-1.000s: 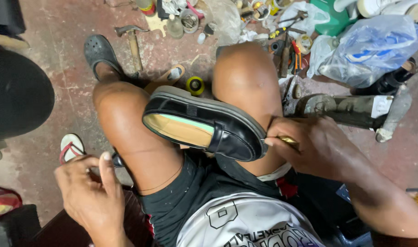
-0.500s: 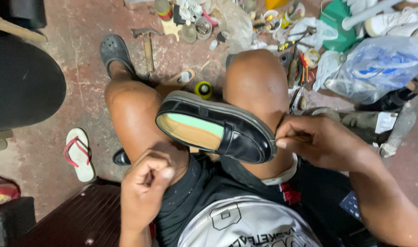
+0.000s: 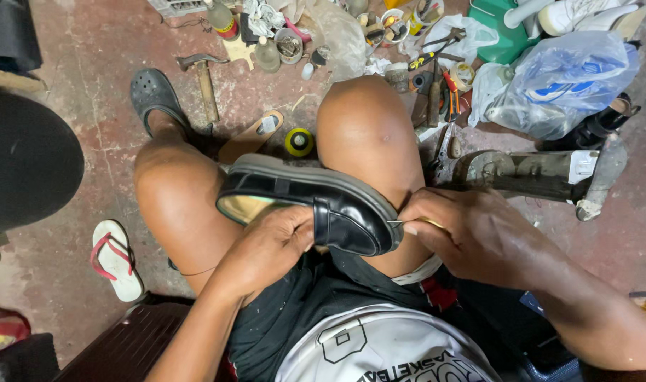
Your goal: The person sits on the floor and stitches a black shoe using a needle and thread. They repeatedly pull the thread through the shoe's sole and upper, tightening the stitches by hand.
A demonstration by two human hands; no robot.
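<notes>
Since the earlier frame the left hand [image 3: 266,247] has come up from beside the thigh and now clasps the glossy black leather loafer [image 3: 309,205] at its opening — steadying it across both thighs. The right hand [image 3: 479,237], at three o'clock of the shoe, pinches a thin metal tool [image 3: 396,223] against the toe edge (its kind unclear). At twelve o'clock, on stained red concrete floor [image 3: 89,71]: a wooden-handled hammer [image 3: 203,78], bottles, scattered tools.
</notes>
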